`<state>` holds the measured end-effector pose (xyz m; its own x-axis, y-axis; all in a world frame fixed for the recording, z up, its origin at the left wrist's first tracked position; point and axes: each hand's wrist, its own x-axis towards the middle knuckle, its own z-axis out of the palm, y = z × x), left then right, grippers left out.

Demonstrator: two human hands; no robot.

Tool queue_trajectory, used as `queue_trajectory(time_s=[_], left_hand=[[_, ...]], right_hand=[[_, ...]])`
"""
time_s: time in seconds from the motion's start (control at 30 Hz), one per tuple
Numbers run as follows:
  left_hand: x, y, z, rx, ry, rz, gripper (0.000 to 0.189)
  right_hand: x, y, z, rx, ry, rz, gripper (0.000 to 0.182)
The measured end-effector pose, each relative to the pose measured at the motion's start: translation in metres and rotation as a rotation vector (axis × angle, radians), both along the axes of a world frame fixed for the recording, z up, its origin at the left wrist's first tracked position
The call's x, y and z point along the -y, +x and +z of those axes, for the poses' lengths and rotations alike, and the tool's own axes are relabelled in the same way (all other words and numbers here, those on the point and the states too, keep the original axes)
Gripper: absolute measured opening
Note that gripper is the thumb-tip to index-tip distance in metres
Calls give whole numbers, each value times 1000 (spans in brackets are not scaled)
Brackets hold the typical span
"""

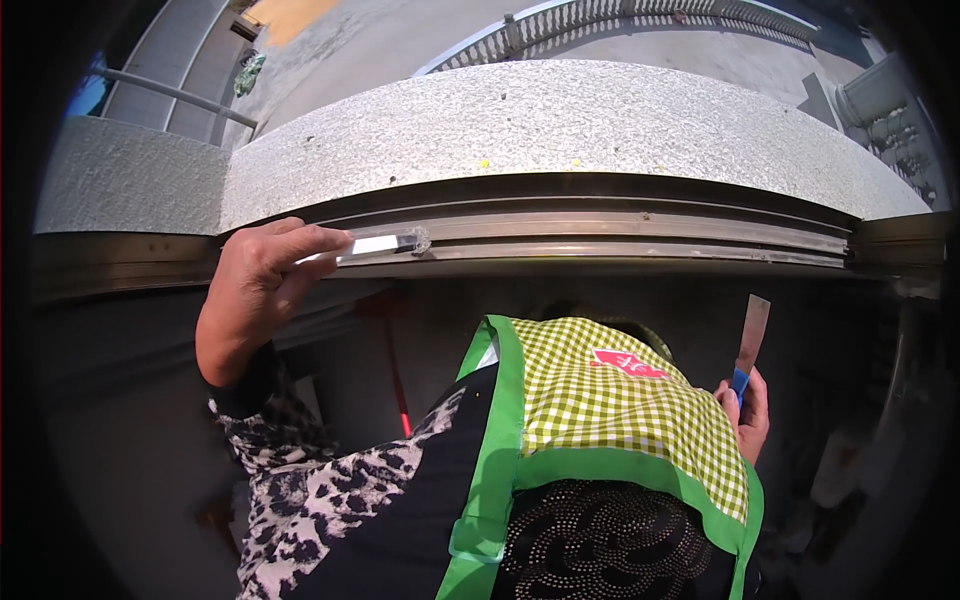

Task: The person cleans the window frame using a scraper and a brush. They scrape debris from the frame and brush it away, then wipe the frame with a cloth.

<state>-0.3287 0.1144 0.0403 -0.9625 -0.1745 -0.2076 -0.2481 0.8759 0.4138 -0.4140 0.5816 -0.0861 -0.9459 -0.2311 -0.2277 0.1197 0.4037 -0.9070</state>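
My left hand (262, 274) grips a slim white-handled tool (373, 245), probably a small brush, with a dark end. Its tip meets a tuft of greyish fluff or bristle (422, 240); which of these it is, I cannot tell. Beneath the tip runs the metal sliding-window track (600, 227), with several parallel grooves and small bits of dirt. To the right of my apron, my right hand (752, 416) holds a scraper (753, 330) upright, with a flat metal blade and a blue handle. That blade is below the track and apart from it. The apron partly hides this hand.
Beyond the track lies a rough whitish outer sill (540, 112) with small yellow specks. Window frame sides (900, 240) bound the track. A red pole (397, 382) stands in the dark room below. Outside are a paved yard and a balustrade (600, 26).
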Motion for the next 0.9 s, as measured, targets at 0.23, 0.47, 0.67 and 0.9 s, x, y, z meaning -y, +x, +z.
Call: queue_trajectory(time_s=[0.23, 0.47, 0.67, 0.9], left_hand=[[-7, 1, -15, -10, 17, 1, 25], [-10, -15, -17, -12, -38, -131, 25], [-16, -37, -34, -55, 102, -230, 23], [-85, -83, -62, -200, 167, -286, 25]], right_hand=[[0, -4, 6, 16, 19, 23, 36], [-6, 3, 4, 28, 20, 4, 37], [-3, 6, 9, 40, 25, 9, 37], [-6, 12, 1, -31, 8, 25, 38]])
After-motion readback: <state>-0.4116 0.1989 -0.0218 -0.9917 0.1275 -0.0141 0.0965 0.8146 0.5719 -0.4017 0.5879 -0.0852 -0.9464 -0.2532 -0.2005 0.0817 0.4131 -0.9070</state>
